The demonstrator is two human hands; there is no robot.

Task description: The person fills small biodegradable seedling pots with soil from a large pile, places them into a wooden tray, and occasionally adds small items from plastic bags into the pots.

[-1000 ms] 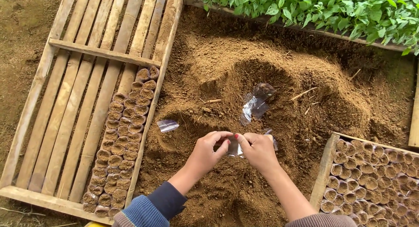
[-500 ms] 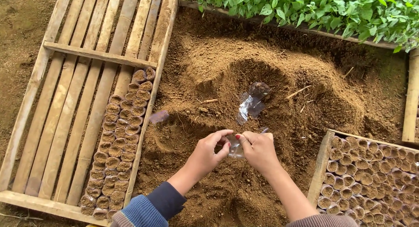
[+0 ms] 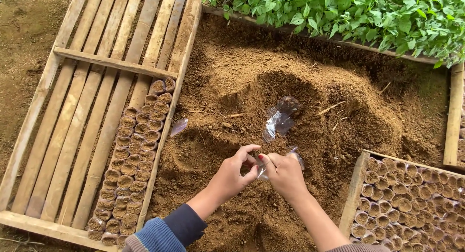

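Note:
My left hand (image 3: 233, 173) and my right hand (image 3: 284, 173) meet over the brown soil pile (image 3: 290, 87), fingertips pinched together on a small clear plastic bag (image 3: 262, 171) held between them. More clear bag plastic (image 3: 295, 154) sticks out behind my right hand. A loose bunch of clear bags (image 3: 280, 118) lies on the soil just beyond the hands. Another single clear bag (image 3: 178, 126) lies at the soil's left edge, against the bamboo tray.
A bamboo slat tray (image 3: 82, 106) at left holds several rows of soil-filled bags (image 3: 133, 157). A second wooden tray (image 3: 358, 189) at lower right is packed with filled bags (image 3: 416, 198). Green seedlings (image 3: 348, 12) run along the top behind a wooden border.
Both hands stay pinched on the clear bag, working it slightly; the loose bag at the soil's left edge has drifted up against the tray. The view has shifted a little.

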